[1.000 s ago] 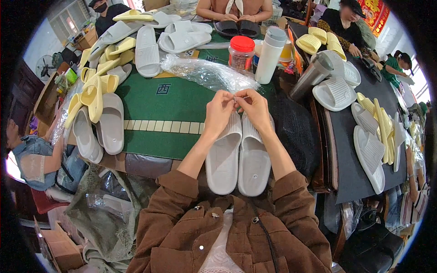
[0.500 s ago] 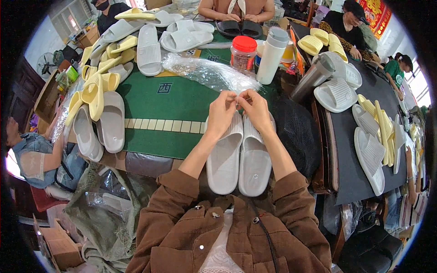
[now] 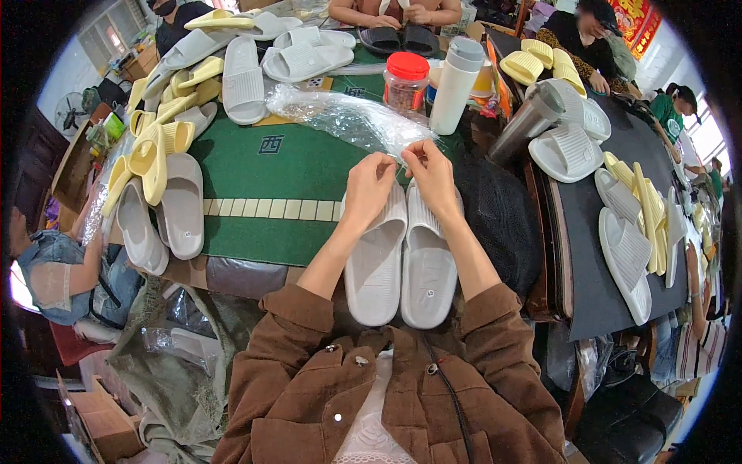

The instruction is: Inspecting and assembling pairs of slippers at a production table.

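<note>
Where the green table mat [image 3: 255, 201] meets its near edge, a pair of pale grey slippers [image 3: 402, 263] lies side by side, soles up, heels overhanging toward the lap. Left hand [image 3: 369, 189] and right hand [image 3: 433, 176] each pinch the mouth of a clear plastic bag [image 3: 340, 120] above the toes. Bare mat lies leftward; a red-lidded jar [image 3: 406, 81] and white bottle [image 3: 456, 85] crowd behind, black mesh [image 3: 502, 216] at right.

A green mat [image 3: 301, 166] crossed by a band of cream squares is seen on the desk. The ridged slippers [image 3: 402, 263] are pale grey; others [image 3: 154, 147] are yellow. The jar lid [image 3: 407, 65] is red, the sleeves [image 3: 286, 348] brown, the bag [image 3: 340, 116] apparently clear.
</note>
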### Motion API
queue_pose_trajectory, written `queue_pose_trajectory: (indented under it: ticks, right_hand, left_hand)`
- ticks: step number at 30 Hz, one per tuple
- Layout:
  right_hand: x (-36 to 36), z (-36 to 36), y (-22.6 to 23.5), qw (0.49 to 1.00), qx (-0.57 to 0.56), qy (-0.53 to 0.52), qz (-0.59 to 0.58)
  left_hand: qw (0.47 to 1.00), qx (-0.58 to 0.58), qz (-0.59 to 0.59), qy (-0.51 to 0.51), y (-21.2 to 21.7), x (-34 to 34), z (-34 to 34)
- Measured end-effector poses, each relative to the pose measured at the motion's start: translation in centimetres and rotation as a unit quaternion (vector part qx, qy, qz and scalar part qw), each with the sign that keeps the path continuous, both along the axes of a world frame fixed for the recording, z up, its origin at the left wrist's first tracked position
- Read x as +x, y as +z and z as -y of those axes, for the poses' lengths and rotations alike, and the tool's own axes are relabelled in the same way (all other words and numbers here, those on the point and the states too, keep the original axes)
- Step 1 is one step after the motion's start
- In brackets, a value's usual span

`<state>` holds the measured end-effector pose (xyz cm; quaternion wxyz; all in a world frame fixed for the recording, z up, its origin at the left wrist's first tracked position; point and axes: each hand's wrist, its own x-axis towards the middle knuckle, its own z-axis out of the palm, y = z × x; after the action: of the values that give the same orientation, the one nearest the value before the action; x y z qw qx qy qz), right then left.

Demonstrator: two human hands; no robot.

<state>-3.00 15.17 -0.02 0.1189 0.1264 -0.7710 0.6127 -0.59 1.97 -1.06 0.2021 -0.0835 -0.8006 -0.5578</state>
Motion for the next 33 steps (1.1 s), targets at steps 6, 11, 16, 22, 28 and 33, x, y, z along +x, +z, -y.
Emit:
queue_pose_trajectory:
  ticks: [6,11,16,22,28,33]
  right_hand:
    - [-0.6,-0.3,-1.0,0.998,-0.03,-0.036,-0.028]
    - [-0.9,-0.5,-1.1,0.989,-0.012,-0.109,-0.095]
    - [-0.4,0.0,-0.6,0.989,0.079,0.007,-0.129]
    - [-0.7,-0.4,-0.4,0.992,0.048,0.019,-0.116]
    - [3.1,-2.2,6.6,0.958,-0.276,0.078,-0.013]
    - [10.3,-8.1,14.9,0.932,-0.335,0.074,-0.12]
  left_hand:
    - [0.999,0.04,0.025,0.002,0.4,0.1,0.1]
    - [0.996,0.084,0.011,0.005,0.7,0.2,0.1]
    - [0.996,0.09,0.006,-0.017,0.5,0.2,-0.1]
    - [0.999,-0.042,-0.003,-0.002,0.2,0.2,-0.5]
    - [0.995,-0.095,-0.033,0.015,-0.7,-0.3,0.0]
    - [0.998,-0.055,0.004,0.005,-0.4,0.1,-0.3]
